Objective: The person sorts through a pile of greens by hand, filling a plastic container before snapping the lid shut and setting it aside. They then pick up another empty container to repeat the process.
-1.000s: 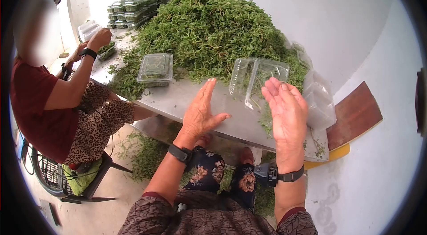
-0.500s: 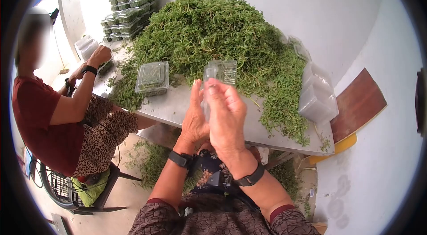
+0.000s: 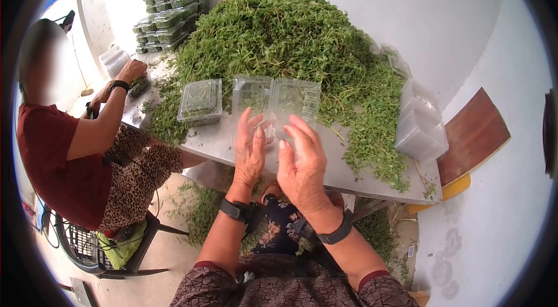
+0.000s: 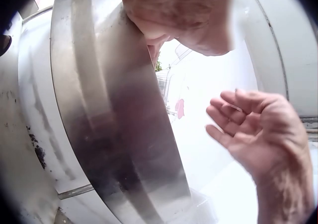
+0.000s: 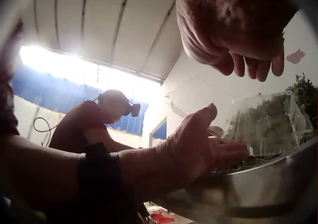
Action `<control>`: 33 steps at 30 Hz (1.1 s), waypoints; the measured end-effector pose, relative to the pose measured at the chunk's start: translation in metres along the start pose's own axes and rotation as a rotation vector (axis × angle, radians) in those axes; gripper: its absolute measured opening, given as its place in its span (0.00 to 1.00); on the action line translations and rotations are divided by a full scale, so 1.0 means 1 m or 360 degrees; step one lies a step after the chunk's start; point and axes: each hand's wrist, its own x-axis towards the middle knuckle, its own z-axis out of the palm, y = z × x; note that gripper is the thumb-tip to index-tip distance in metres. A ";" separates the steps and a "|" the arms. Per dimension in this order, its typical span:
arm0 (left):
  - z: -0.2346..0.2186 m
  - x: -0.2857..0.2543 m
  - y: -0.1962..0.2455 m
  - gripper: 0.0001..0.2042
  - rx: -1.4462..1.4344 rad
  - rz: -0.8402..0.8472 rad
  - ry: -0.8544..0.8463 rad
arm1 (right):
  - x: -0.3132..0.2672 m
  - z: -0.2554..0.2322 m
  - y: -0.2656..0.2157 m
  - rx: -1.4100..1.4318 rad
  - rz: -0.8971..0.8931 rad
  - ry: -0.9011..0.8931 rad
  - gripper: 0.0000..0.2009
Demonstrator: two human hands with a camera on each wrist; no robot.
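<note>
A clear plastic clamshell box [image 3: 295,93] lies opened out at the table's front edge, its two halves side by side. My left hand [image 3: 250,153] is over the near part of its left half, fingers pointing up and loosely bent. Beside it my right hand [image 3: 303,167] is at the near edge of the right half, palm turned inward. In the right wrist view the left hand [image 5: 198,137] has its fingers stretched toward the box [image 5: 271,124]. The left wrist view shows the right hand's [image 4: 258,127] palm with nothing in it. A lidded box [image 3: 200,101] with greens sits to the left.
A big heap of leafy greens [image 3: 285,40] covers the table's back. Filled boxes [image 3: 171,16] are stacked at the back left; nested clear boxes [image 3: 421,124] stand at the right beside a brown board [image 3: 475,135]. Another person [image 3: 64,150] sits at the left, hands at a box.
The opened clamshell box has moved from the right to the middle. My right hand went left with it to my left hand; the two came close together, then parted slightly.
</note>
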 end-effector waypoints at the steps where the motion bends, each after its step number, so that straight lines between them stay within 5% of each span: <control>1: 0.000 0.001 0.000 0.32 -0.0095 -0.0076 0.0026 | -0.001 -0.007 0.006 -0.0284 -0.0092 -0.0030 0.15; 9: -0.010 0.002 -0.007 0.30 -0.0313 -0.0134 0.0087 | -0.027 -0.028 0.049 -0.0591 -0.0005 -0.0388 0.18; 13: -0.012 -0.005 -0.014 0.32 -0.0316 -0.0034 0.0178 | -0.032 -0.032 0.049 -0.0630 -0.0008 -0.0393 0.18; 15: -0.015 -0.003 -0.024 0.34 -0.0310 0.0235 0.0271 | -0.033 -0.031 0.052 -0.0557 -0.0004 -0.0348 0.18; 19: -0.009 0.001 -0.032 0.38 -0.0336 0.0467 0.0690 | -0.037 -0.030 0.057 -0.0434 0.0059 -0.0256 0.20; 21: -0.007 -0.004 -0.028 0.36 -0.0345 0.0477 0.0722 | -0.038 -0.032 0.058 -0.0436 0.0052 -0.0227 0.20; 23: -0.003 -0.002 -0.022 0.33 0.0282 0.0431 0.0816 | -0.035 -0.031 0.062 -0.0382 0.0036 -0.0160 0.20; 33: 0.001 -0.003 -0.017 0.36 0.0160 0.0366 0.1092 | -0.036 -0.034 0.063 -0.0298 0.0058 -0.0081 0.18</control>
